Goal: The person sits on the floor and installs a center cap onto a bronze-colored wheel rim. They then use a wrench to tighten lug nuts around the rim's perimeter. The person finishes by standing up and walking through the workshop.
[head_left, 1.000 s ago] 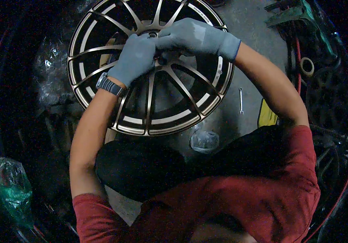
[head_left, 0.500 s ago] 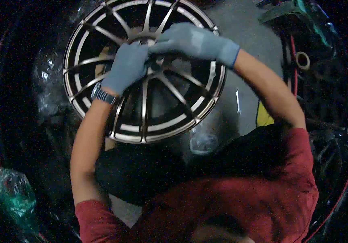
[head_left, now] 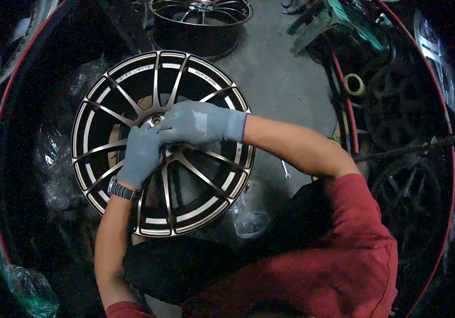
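A: so what's lying around there?

B: a second wheel up top, a roll of tape over on the right, a crumpled clear plastic bag near the lower rim, and a wrench half covered by the right forearm.

A: and the main wheel?

B: bronze multi-spoke wheel, spokes facing up, directly under both hands. They're blocking most of the hub.

A: hands?

B: gloved left hand and right hand touch there, fingers curled. Honestly can't tell if they're pinching anything, fingertips are hidden.
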`<action>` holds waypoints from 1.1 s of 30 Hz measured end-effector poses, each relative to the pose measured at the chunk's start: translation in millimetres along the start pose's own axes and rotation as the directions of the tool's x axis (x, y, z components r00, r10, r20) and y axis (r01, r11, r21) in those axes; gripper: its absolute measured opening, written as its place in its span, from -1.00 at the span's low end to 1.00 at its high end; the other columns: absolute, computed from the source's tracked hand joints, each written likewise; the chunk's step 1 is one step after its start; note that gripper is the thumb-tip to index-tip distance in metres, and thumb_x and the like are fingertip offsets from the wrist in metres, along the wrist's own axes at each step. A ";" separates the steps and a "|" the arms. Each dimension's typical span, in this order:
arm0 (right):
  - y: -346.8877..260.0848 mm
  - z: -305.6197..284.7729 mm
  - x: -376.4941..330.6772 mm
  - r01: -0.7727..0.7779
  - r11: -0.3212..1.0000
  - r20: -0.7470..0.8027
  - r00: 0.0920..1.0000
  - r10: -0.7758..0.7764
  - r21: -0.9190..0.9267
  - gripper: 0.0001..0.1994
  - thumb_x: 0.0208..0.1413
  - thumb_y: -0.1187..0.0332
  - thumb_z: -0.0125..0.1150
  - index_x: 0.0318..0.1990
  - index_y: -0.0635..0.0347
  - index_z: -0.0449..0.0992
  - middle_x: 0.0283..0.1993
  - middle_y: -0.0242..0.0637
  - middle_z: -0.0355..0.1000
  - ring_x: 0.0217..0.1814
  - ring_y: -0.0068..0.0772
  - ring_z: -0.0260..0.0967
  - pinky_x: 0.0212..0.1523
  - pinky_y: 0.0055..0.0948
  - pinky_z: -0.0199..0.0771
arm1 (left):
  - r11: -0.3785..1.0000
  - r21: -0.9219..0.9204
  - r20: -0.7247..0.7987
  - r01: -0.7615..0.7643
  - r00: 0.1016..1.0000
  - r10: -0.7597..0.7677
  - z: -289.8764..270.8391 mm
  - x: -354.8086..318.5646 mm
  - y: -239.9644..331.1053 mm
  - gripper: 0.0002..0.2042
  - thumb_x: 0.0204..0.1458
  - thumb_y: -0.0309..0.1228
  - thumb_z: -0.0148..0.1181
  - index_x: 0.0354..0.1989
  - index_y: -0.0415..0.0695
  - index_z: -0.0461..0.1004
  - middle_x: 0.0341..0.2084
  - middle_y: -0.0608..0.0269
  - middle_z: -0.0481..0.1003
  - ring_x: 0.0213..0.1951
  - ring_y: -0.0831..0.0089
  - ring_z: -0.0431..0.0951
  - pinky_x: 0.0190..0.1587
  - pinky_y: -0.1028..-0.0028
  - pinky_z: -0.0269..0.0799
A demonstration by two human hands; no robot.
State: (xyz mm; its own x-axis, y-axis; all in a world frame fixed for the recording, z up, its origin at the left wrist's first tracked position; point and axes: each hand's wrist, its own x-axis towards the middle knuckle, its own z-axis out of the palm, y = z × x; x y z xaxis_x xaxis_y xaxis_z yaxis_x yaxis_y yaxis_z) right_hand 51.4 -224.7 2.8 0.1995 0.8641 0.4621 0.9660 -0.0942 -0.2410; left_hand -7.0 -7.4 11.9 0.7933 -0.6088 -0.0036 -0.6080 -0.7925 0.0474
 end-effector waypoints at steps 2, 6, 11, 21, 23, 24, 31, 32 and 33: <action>-4.0 3.3 1.1 -0.004 0.999 -0.048 0.999 0.006 0.045 -0.71 -0.05 0.38 0.26 -0.11 0.09 0.50 -0.13 -0.20 0.51 -0.09 -0.04 0.49 -0.08 -0.13 0.51 | 1.000 -0.020 -0.007 0.010 1.000 -0.010 1.3 0.5 -2.4 -0.68 -0.12 -0.52 0.27 -0.12 0.01 0.63 -0.10 0.23 0.57 -0.10 0.17 0.50 -0.11 0.19 0.30; -11.4 4.9 0.1 -0.106 0.991 -0.073 0.991 0.112 0.083 -0.74 -0.06 0.39 0.26 -0.16 0.11 0.48 -0.23 -0.14 0.50 -0.18 0.03 0.50 -0.16 -0.09 0.52 | 0.995 -0.092 -0.112 -0.035 0.993 0.025 3.2 1.5 -4.1 -0.69 -0.14 -0.46 0.31 -0.13 -0.01 0.62 -0.18 0.21 0.57 -0.14 0.18 0.52 -0.13 0.20 0.32; -6.8 -8.6 -5.9 -0.095 0.989 -0.042 0.994 0.101 0.114 -0.68 0.04 0.32 0.28 -0.02 0.05 0.52 -0.18 -0.18 0.52 -0.12 -0.02 0.50 -0.08 -0.09 0.50 | 1.000 0.015 -0.084 -0.002 0.996 0.003 3.5 -2.9 1.5 -0.70 -0.11 -0.42 0.30 -0.13 -0.05 0.59 -0.29 0.18 0.56 -0.16 0.16 0.53 -0.17 0.21 0.34; -15.8 -25.4 4.0 -0.094 0.989 0.080 0.993 0.085 0.112 -0.66 0.08 0.29 0.30 0.03 0.06 0.52 -0.16 -0.19 0.49 -0.06 -0.04 0.45 -0.04 -0.12 0.44 | 1.000 -0.014 -0.130 0.000 0.992 -0.002 2.9 -7.7 -1.6 -0.79 -0.07 -0.41 0.28 -0.22 -0.13 0.56 -0.27 0.18 0.52 -0.15 0.17 0.53 -0.16 0.21 0.35; -17.2 -27.1 6.0 -0.113 0.981 0.055 0.993 0.106 0.155 -0.71 0.10 0.25 0.30 -0.03 0.08 0.55 -0.21 -0.17 0.49 -0.11 -0.02 0.47 -0.07 -0.13 0.46 | 1.000 -0.001 -0.135 -0.016 0.991 0.016 1.1 -8.0 -2.1 -0.78 -0.07 -0.41 0.29 -0.21 -0.12 0.55 -0.27 0.19 0.52 -0.14 0.19 0.52 -0.15 0.21 0.35; -18.4 -27.6 6.0 -0.159 0.970 0.077 0.986 0.147 0.184 -0.72 0.11 0.24 0.30 -0.04 0.08 0.56 -0.22 -0.16 0.49 -0.13 -0.02 0.47 -0.08 -0.14 0.47 | 1.000 0.003 -0.105 0.009 0.994 -0.009 0.7 -8.4 -2.1 -0.78 -0.07 -0.41 0.28 -0.21 -0.12 0.55 -0.27 0.18 0.51 -0.14 0.19 0.52 -0.15 0.21 0.35; -23.6 -35.3 9.2 -0.181 0.974 0.052 0.983 0.175 0.136 -0.78 0.20 0.22 0.27 -0.08 0.09 0.58 -0.24 -0.16 0.50 -0.19 -0.02 0.48 -0.11 -0.16 0.51 | 0.999 -0.009 -0.211 0.035 0.977 -0.036 -6.6 -5.6 -1.6 -0.77 -0.08 -0.39 0.30 -0.22 -0.14 0.55 -0.32 0.19 0.51 -0.21 0.18 0.53 -0.16 0.20 0.39; -22.7 -39.7 9.7 -0.179 0.968 0.021 0.984 0.178 0.177 -0.73 0.20 0.22 0.26 -0.02 0.10 0.57 -0.19 -0.13 0.53 -0.15 -0.02 0.51 -0.08 -0.16 0.54 | 0.996 -0.031 -0.211 0.084 0.973 -0.089 -11.1 -5.6 -3.2 -0.76 -0.08 -0.38 0.30 -0.21 -0.14 0.55 -0.33 0.19 0.51 -0.22 0.18 0.54 -0.16 0.19 0.39; -21.5 -44.0 11.3 -0.188 0.960 0.008 0.982 0.191 0.209 -0.68 0.19 0.22 0.25 0.05 0.11 0.56 -0.14 -0.10 0.56 -0.10 -0.01 0.55 -0.05 -0.15 0.56 | 0.998 -0.035 -0.273 0.052 0.960 -0.059 -17.3 -5.1 -6.3 -0.76 -0.08 -0.38 0.30 -0.21 -0.13 0.55 -0.34 0.19 0.51 -0.23 0.17 0.53 -0.16 0.19 0.40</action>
State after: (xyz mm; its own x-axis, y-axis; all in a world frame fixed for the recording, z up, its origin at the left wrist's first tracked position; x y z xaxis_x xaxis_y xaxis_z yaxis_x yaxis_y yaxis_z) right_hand 40.2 -234.7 50.7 0.3788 0.8342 0.4007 0.8548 -0.1494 -0.4969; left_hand -6.7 1.3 28.8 0.8063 -0.5281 0.2663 -0.5648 -0.8212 0.0818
